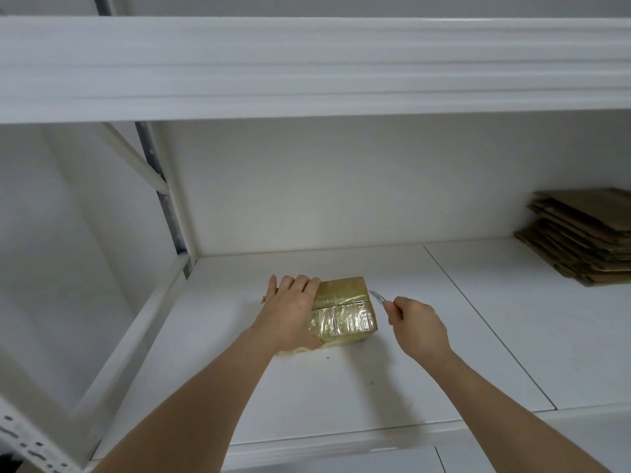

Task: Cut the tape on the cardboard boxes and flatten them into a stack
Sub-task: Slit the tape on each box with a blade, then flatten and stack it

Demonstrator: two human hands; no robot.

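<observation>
On the white shelf (341, 387), in the head view, the box (345, 310) sits roughly in the middle, wrapped in shiny clear tape (341, 320), with a dark seam running across its top. Your left hand (290, 312) lies over the box's left end, fingers straight and spread across the top and far edge, the heel down toward the near side. You press rather than grip, which looks meant to pin the box so it does not slide when the blade pulls through the tape.

Your right hand (418, 327) is curled tightly round the handle of a knife (379, 297), and the blade points left toward the box's right end, its tip just beside the seam. Whether it touches the cardboard yet, you cannot tell from here. The angle suggests you are lining up with the seam so the cut follows the flap joint.

Your left fingers rest close to that seam; keep them out of the blade's line.

Far right, well apart from the box, a stack (580, 233) of flattened cardboard lies against the wall, presumably where this one goes once cut and folded.
</observation>
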